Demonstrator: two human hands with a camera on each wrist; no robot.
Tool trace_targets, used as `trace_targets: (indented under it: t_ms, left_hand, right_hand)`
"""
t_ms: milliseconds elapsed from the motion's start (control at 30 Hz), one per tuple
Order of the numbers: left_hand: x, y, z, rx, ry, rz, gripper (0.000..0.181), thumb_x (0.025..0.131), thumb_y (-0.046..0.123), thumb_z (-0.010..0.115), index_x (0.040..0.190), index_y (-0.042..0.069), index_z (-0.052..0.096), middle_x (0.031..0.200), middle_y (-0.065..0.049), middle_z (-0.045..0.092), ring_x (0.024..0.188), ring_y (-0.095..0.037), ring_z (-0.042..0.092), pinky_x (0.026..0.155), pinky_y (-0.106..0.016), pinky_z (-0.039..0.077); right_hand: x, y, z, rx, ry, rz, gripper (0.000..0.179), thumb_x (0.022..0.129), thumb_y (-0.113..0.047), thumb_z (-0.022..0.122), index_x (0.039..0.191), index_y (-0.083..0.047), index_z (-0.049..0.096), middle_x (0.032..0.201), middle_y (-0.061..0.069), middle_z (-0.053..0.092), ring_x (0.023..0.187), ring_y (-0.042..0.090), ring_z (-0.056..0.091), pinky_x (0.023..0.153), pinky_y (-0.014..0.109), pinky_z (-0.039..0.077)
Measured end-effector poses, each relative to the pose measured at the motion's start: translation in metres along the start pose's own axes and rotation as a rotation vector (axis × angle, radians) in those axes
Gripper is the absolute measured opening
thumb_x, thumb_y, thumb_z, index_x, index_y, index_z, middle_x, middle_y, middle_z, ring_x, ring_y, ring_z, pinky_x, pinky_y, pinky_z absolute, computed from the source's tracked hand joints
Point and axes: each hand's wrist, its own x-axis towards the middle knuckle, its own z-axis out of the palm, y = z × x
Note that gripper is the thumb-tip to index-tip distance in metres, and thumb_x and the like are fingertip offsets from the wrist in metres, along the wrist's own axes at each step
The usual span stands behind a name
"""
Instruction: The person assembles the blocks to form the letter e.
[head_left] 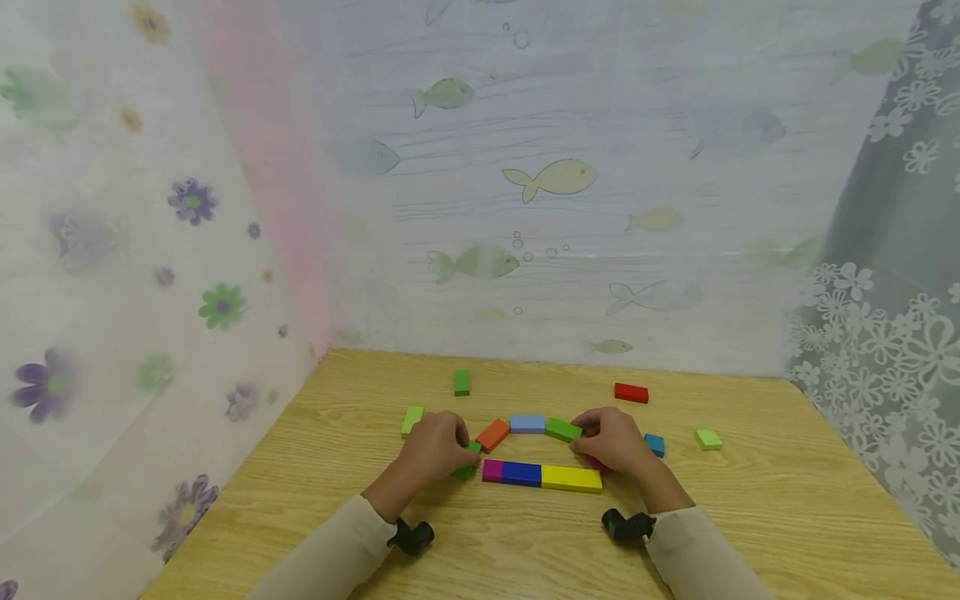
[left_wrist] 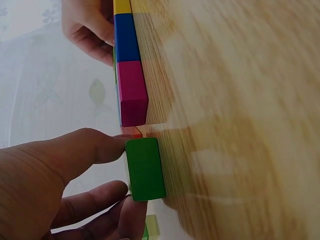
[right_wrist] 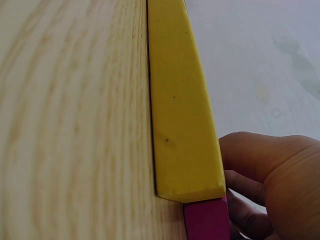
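Note:
My left hand [head_left: 437, 444] pinches a green block [left_wrist: 146, 170] between thumb and fingers, at the left end of a row of blocks. That row runs magenta block [head_left: 492, 471], dark blue block [head_left: 521, 474], yellow block [head_left: 572, 478]. Behind it an orange block [head_left: 492, 436], a light blue block [head_left: 527, 425] and a second green block [head_left: 562, 430] form an arch. My right hand [head_left: 617, 439] has thumb and fingertip at this green block's right end, seemingly pinching it. Under that hand lies another magenta block [right_wrist: 207, 220], partly hidden, beside the yellow one's end.
Loose blocks lie around the arrangement: a green one [head_left: 462, 382] and a red one [head_left: 632, 392] farther back, a lime block [head_left: 412, 421] at left, a blue block [head_left: 655, 445] and a small lime block [head_left: 707, 439] at right. Patterned curtains [head_left: 562, 275] border the wooden table [head_left: 495, 550].

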Motion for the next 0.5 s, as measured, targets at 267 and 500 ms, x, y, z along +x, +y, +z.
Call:
trace_targets:
  t_ms: [267,500]
  left_hand:
    - [-0.0009,-0.0011,-0.0004,-0.002,-0.006,0.003,0.029,0.077,0.033,0.092,0.078,0.016,0.068,0.077,0.006,0.063,0.067,-0.011,0.056,0.058,-0.028,0.048]
    - [-0.0023,-0.0046,-0.0052,-0.051,-0.054,0.029,0.023,0.082,0.032,0.090,0.081,0.017,0.073,0.078,0.007,0.067,0.072,-0.011,0.058,0.064,-0.029,0.051]
  right_hand:
    - [-0.0011,-0.0011,-0.0002,0.003,0.000,-0.002,0.034,0.084,-0.017,0.085,0.116,-0.009,0.077,0.101,0.003,0.073,0.090,0.017,0.064,0.082,0.036,0.059]
    - [-0.0004,-0.0002,-0.0004,0.005,-0.003,-0.003,0.034,0.084,-0.017,0.085,0.116,-0.009,0.077,0.101,0.003,0.073,0.090,0.017,0.064,0.082,0.036,0.059]
